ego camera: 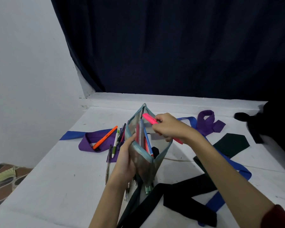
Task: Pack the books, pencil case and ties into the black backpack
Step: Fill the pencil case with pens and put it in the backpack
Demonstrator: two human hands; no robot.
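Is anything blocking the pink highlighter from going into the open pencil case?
Nothing visible blocks it. The right hand holds the pink highlighter over the mouth of the pencil case, which the left hand holds open. Pens already inside lie along the left side, leaving room.

Pencil case stands open mid-worktop, pens inside. Loose pens lie just left of it, partly on a tie. More ties spread to the right & in front; backpack at far right, well apart
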